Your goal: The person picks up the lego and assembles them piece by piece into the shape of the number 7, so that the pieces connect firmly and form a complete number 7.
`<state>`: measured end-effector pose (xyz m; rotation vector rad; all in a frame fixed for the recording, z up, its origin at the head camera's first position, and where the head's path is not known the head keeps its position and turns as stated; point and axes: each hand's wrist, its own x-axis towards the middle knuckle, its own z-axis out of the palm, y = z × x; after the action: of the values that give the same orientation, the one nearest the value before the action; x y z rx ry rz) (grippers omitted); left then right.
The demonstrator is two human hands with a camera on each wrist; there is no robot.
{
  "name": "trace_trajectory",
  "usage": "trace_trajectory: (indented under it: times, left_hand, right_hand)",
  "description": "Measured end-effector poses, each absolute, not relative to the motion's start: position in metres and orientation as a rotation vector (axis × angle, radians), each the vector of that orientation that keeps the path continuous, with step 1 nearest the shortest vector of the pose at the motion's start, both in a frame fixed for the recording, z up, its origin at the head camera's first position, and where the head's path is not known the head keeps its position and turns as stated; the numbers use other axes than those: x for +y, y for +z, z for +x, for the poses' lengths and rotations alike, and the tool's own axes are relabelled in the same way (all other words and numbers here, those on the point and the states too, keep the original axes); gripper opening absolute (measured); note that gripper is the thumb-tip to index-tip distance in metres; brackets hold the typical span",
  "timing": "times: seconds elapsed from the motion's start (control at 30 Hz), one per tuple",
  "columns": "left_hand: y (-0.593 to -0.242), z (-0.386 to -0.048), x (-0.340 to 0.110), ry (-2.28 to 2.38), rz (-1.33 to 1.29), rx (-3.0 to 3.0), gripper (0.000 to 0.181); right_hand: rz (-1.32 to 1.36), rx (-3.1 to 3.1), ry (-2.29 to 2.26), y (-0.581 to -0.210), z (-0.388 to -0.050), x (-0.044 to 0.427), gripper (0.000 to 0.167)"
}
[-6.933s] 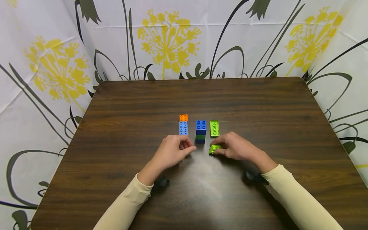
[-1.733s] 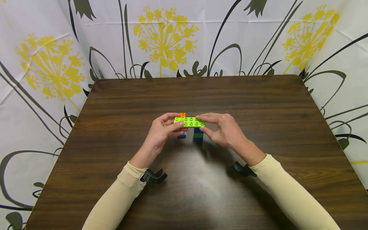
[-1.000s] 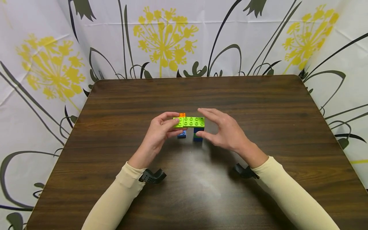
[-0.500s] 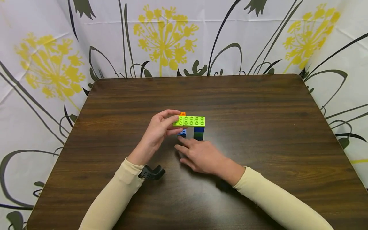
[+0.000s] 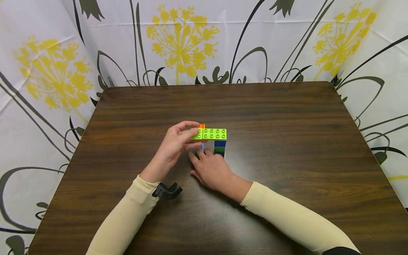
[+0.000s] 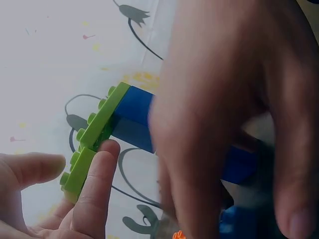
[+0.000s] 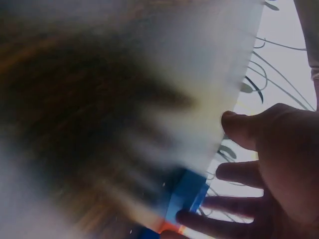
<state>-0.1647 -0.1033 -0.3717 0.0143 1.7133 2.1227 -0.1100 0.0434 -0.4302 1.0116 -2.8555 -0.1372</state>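
In the head view, my left hand holds a lime green building brick by its left end, thumb above and fingers beneath. A longer lime green brick lines up with it, its right end on top of an upright stack of blue and green bricks. The left wrist view shows the lime row from the side, with a blue brick under it. My right hand reaches below the row with fingers spread, close to a light blue brick; whether it touches cannot be told.
An orange brick shows just behind the lime row, beyond the light blue one. All stand on a dark wooden table. A flowered curtain hangs behind the table's far edge.
The lime bricks, first on the table, now form a row on the stack. My right hand has let go of the row and moved down and left to the light blue brick; my left stays put.
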Motion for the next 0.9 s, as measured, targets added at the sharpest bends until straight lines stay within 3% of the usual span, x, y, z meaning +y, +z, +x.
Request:
trace_trajectory:
  times: [0.3,0.63,0.9]
  left_hand:
    - [-0.371,-0.165,-0.103,2.116,0.033,1.714,0.031]
    - [-0.368,-0.168,-0.103,2.058,0.000,1.753,0.036]
    - [-0.371,-0.170,-0.107,2.085,0.064,1.685,0.042]
  right_hand:
    - [1.079,-2.782,0.271,-0.428,-0.098,0.076,0.022]
    - [0.995,-2.902,0.462,-0.425,-0.089,0.116,0.017]
    - [1.154,-2.704,0.832,-0.385,-0.089,0.127,0.019]
